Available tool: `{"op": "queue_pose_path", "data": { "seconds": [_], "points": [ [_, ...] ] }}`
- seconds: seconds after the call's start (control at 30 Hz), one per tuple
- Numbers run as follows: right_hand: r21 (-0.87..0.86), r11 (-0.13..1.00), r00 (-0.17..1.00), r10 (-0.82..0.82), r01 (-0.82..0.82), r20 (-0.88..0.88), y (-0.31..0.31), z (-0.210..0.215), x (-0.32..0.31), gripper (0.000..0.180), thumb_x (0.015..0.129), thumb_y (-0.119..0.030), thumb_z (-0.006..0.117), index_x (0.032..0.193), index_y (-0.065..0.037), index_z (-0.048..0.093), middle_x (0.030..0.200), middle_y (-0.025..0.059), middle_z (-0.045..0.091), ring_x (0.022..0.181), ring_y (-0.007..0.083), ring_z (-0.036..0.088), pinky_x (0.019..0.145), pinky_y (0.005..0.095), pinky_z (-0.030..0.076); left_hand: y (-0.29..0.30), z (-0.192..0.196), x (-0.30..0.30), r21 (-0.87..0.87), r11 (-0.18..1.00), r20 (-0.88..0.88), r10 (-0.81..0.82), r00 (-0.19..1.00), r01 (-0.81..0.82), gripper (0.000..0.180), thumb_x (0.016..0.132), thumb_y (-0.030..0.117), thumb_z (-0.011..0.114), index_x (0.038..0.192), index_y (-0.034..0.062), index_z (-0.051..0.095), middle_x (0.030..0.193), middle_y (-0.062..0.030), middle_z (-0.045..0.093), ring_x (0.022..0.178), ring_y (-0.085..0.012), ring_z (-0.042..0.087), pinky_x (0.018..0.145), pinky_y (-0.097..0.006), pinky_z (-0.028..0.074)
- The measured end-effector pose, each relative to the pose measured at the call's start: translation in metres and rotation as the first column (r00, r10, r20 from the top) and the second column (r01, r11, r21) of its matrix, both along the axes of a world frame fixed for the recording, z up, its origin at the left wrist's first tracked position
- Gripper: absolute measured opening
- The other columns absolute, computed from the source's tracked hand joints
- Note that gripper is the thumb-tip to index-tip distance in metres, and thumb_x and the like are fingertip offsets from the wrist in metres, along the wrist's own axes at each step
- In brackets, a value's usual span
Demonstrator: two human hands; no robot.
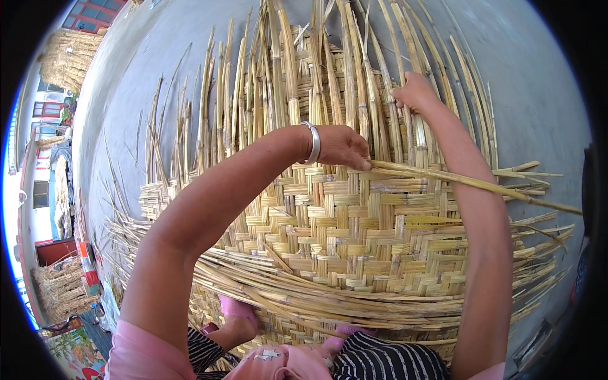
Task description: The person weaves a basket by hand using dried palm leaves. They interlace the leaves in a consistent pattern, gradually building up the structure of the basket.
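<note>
Woven mat (pixel 342 234) of flat, yellowish cane-like strips is seen spread over the grey floor (pixel 532 95), directly in front of the body; its middle is closely woven in a stepped pattern; past the middle, far strips (pixel 291 82) are left long and unwoven, pointed toward the mat's far edge, with some woven work visible beneath them.

Loose strip (pixel 532 199) is pinched at its inner end by the left hand (pixel 345 147), thumb against fingers, above the mat's middle; the strip is carried across the right forearm and out beyond the mat's right edge; a silver-coloured bracelet (pixel 311 142) is worn on the left wrist.

Right hand (pixel 415 95) is placed farther out, among the far strips toward the mat's far right corner; its curled fingers are closed on them, the number held being hidden.

A band of long strips (pixel 354 299) is laid across the nearer part of the mat, its ends splayed past the left and right edges; the near edge is occupied by feet in pink footwear (pixel 237 308) and by striped trousers (pixel 386 358); off the left edge, well apart, straw stacks (pixel 66 58) are seen by buildings.
</note>
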State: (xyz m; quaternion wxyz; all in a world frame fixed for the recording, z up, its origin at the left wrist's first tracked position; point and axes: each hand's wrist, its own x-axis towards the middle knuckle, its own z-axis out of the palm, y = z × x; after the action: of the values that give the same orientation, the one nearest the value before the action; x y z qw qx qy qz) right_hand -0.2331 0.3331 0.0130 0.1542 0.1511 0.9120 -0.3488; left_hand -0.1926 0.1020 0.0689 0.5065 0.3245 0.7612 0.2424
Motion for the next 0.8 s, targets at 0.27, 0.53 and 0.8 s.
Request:
{"op": "queue_pose_path", "data": {
  "seconds": [0.27, 0.53, 0.8],
  "points": [
    [0.293, 0.952, 0.991, -0.050, 0.085, -0.124, -0.025, -0.014, -0.013, 0.043, 0.070, -0.030, 0.071, 0.097, 0.002, 0.061, 0.093, 0.0206, 0.064, 0.089, 0.0300, 0.063, 0.078, 0.0401, 0.049, 0.015, 0.009, 0.021, 0.249, 0.958, -0.173, 0.192, 0.966, -0.145, 0.023, 0.079, 0.024, 0.072, 0.091, 0.0048, 0.065, 0.075, -0.0069, 0.066, 0.068, -0.0134, 0.061, 0.066, -0.028, 0.050],
    [-0.755, 0.647, 0.969, -0.237, 0.107, -0.065, -0.001, 0.012, 0.007, 0.021, 0.077, -0.011, 0.068, 0.093, -0.004, 0.057, 0.077, 0.0050, 0.060, 0.071, 0.0159, 0.055, 0.070, 0.0329, 0.047, 0.001, -0.003, 0.051, 0.532, 0.696, -0.279, 0.682, 0.676, -0.482, 0.016, 0.084, 0.015, 0.065, 0.085, 0.0003, 0.058, 0.065, -0.0053, 0.059, 0.060, -0.0107, 0.058, 0.055, -0.026, 0.049],
    [-0.918, 0.395, 0.994, -0.109, 0.034, -0.011, -0.006, 0.049, 0.034, 0.021, 0.086, -0.016, 0.061, 0.103, -0.006, 0.056, 0.094, 0.0027, 0.065, 0.086, 0.0113, 0.061, 0.076, 0.0264, 0.048, 0.013, -0.055, 0.036, 0.405, 0.411, -0.100, 0.908, 0.408, -0.817, 0.019, 0.082, 0.012, 0.066, 0.081, 0.0008, 0.051, 0.071, -0.0059, 0.056, 0.052, -0.0102, 0.054, 0.042, -0.026, 0.048]
  ]
}}
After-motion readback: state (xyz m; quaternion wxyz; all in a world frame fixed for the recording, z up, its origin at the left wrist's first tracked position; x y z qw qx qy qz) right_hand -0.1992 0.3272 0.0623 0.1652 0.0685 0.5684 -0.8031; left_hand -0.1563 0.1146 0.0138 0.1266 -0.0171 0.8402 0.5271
